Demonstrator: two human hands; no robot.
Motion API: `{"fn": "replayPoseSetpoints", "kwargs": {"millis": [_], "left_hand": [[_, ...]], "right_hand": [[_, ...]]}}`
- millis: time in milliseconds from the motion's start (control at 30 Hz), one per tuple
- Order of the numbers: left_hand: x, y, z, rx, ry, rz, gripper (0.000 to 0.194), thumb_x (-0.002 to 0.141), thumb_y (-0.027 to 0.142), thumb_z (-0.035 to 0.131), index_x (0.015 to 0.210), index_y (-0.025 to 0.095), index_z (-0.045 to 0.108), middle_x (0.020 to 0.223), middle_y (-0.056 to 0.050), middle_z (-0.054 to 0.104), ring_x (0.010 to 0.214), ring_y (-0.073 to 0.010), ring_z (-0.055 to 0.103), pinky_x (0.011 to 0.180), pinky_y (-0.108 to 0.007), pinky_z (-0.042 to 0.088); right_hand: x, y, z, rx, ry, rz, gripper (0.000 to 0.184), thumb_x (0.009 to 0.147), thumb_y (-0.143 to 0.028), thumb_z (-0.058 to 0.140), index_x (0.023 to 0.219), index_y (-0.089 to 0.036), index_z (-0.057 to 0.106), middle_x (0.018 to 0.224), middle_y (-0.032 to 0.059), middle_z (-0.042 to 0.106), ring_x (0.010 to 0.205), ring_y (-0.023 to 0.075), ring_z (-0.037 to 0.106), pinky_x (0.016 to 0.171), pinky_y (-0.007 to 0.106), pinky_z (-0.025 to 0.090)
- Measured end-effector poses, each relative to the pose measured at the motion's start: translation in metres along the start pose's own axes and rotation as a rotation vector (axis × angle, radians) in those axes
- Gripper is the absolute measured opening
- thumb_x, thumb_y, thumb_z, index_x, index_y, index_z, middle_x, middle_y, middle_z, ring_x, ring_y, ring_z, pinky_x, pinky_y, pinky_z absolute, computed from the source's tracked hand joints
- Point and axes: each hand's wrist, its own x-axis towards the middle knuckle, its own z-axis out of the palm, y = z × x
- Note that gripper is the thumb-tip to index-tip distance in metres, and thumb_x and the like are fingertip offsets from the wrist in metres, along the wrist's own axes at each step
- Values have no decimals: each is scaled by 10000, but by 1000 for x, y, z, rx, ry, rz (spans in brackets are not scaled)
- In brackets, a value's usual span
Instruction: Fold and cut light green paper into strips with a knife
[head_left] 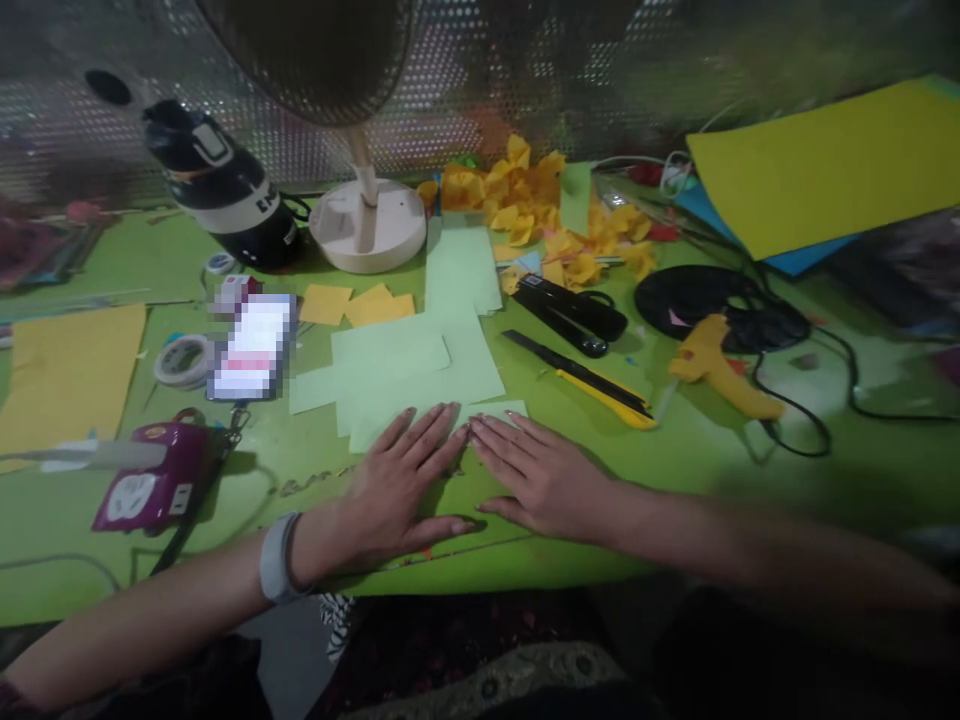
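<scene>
The front sheet (366, 437) lies just ahead of the middle of the near edge of the table (480, 578), long axis seemingly side to side, under the fingertips of left hand (394, 488) and right hand (541, 482), both equally near; left fingers slightly spread, right ones close together, nothing pinched

Dim and hazy, glinting on the perforated panel (472, 100) behind the fan base (401, 235), brightest at the glowing, pixelated phone (255, 345) in front of it, blurred well out to either side.
</scene>
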Motion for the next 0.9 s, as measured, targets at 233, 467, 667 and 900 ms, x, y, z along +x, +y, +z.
{"fn": "replayPoseSetpoints", "kwargs": {"millis": [233,467,667,900], "left_hand": [[-13,-18,-11,-3,-76,52,997,1038,736,390,1724,195,-90,1784,-157,108,1633,-355,211,1323,-524,190],[-57,-34,-19,55,-142,-71,934,1069,701,327,1720,193,-110,1787,-136,72,1647,-323,152,1342,-507,84],[-82,-40,-23,58,-175,-184,920,1059,734,253,1732,157,10,1785,-125,90,1654,-312,99,1348,-490,74],[-87,-43,-26,30,-218,-241,926,1047,738,251,1724,119,120,1779,-147,104,1655,-310,117,1343,-486,81]], "right_hand": [[-18,20,-11,55,-189,31,769,1085,-652,363,1593,-88,488,1617,194,492,1517,298,477,1262,524,363],[-43,33,-12,107,-210,128,810,1073,-696,318,1683,-163,339,1680,148,410,1557,289,412,1284,510,322],[-39,39,-6,156,-285,175,847,1057,-721,318,1677,-144,348,1704,133,348,1584,309,353,1297,520,305],[-41,45,-12,144,-278,195,794,1059,-687,359,1641,-153,441,1678,141,409,1556,304,412,1284,486,348]]}}
